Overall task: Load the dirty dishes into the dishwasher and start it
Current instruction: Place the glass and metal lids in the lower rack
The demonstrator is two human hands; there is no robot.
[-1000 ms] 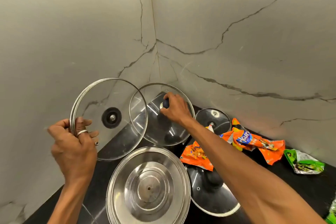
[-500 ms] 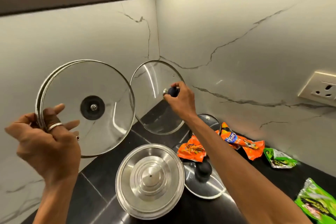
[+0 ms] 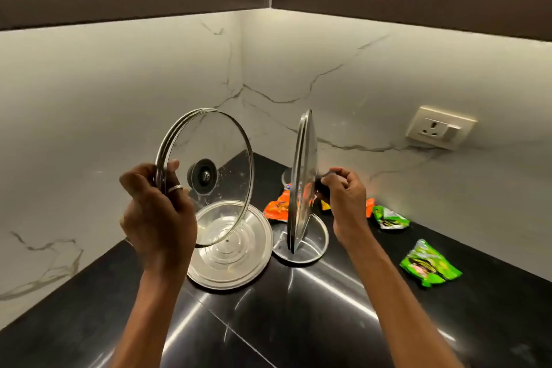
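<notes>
My left hand (image 3: 158,215) grips the steel rim of a large glass lid (image 3: 221,158), held upright above the counter with its black knob facing away. My right hand (image 3: 343,197) pinches the dark knob of a second glass lid (image 3: 301,176), held on edge so I see it almost side-on. Below them a steel lid (image 3: 239,257) lies flat on the black counter (image 3: 298,323). A smaller glass lid (image 3: 310,245) lies beside it, partly behind the held lid. No dishwasher is in view.
Orange snack wrappers (image 3: 276,207) and two green wrappers (image 3: 428,267), (image 3: 388,218) lie on the counter toward the right wall. A wall socket (image 3: 440,127) sits on the marble backsplash. Dark cabinets hang overhead. The counter ends in a corner at the back.
Both hands have lifted their lids up off the counter corner and drawn them back. The right lid has turned from facing me to edge-on. The view has pulled back and risen.
</notes>
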